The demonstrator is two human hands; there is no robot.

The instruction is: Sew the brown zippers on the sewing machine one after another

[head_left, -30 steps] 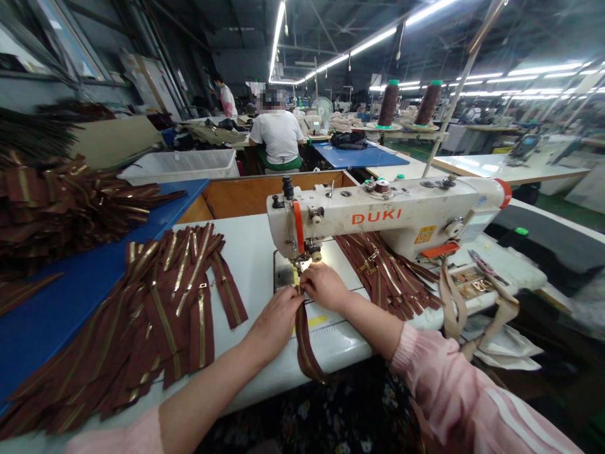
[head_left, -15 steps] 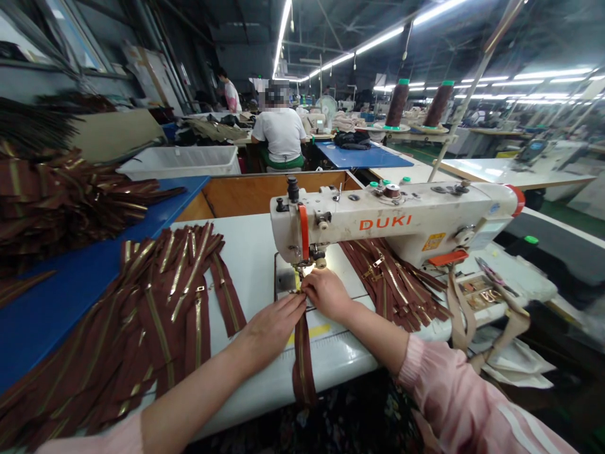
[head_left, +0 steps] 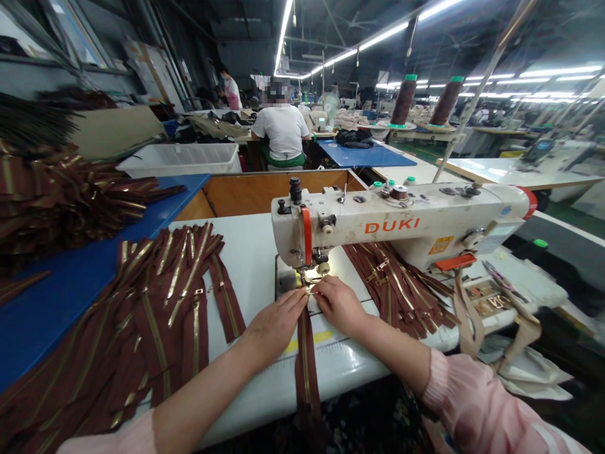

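Observation:
A brown zipper (head_left: 306,372) with a gold-coloured chain runs from under my fingers at the sewing machine (head_left: 350,224) down over the table's front edge. My left hand (head_left: 280,320) presses on the zipper's upper end, its fingers held together. From the other side, my right hand (head_left: 341,306) pinches at that same end, just in front of the presser foot (head_left: 309,276). A small pale bit shows between the fingertips of both hands; what it is I cannot tell. The zipper's very end is partly hidden by the fingers.
Many brown zippers (head_left: 155,328) lie in a heap on the left, and a smaller bunch (head_left: 392,284) lies under the machine arm. Farther left is a bigger pile (head_left: 61,202). Scissors (head_left: 503,280) and a parts tray (head_left: 491,299) are at the right. A seated person (head_left: 281,132) faces away ahead.
My right hand has moved slightly right and away from the needle area. The pale bit now shows between my fingertips. My left hand stays on the zipper. The whole view has shifted slightly.

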